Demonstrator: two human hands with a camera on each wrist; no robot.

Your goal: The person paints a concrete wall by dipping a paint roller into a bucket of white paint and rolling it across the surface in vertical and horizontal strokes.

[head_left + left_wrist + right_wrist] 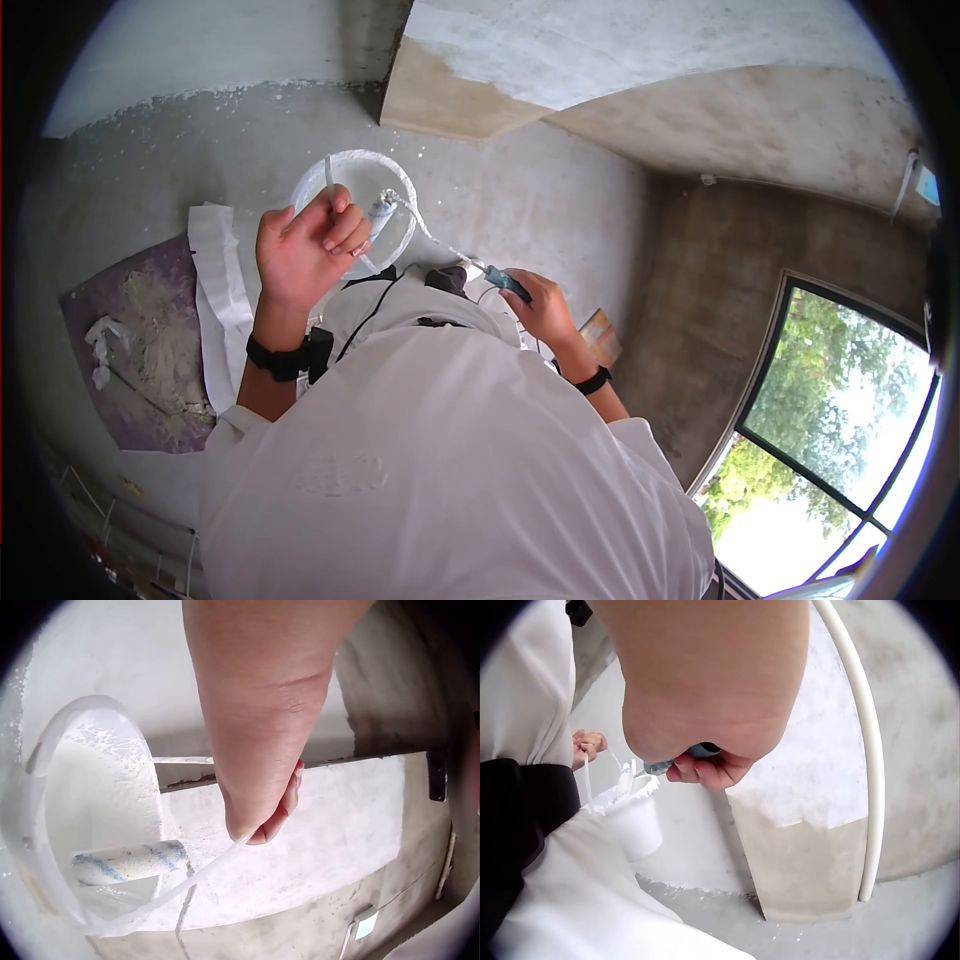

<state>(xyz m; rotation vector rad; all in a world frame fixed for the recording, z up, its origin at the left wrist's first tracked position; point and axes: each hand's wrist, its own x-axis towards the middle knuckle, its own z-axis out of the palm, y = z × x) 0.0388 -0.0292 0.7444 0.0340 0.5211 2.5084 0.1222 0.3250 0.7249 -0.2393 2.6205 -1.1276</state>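
Observation:
My left hand (pixel 312 250) grips the pale plastic handle (pixel 176 891) of a white bucket (pixel 635 831), its fingers curled round it. The bucket hangs in front of my body, with white paint coating its inner wall (pixel 105 761). A paint roller (pixel 127 862) with a white and blue striped sleeve lies across the bucket's mouth. Its paint-crusted metal rod runs toward me to a blue-green grip (pixel 508 284). My right hand (pixel 545 308) holds that grip, right of the bucket; in the right wrist view the wrist hides much of this hand.
Ahead is a wall section (pixel 450 90), partly coated white and partly bare. A purple sheet (pixel 140 340) with dried plaster and a white strip (pixel 220 280) lie on the floor at left. A pale pipe (pixel 866 750) appears in the right wrist view. At right is a window (pixel 830 400).

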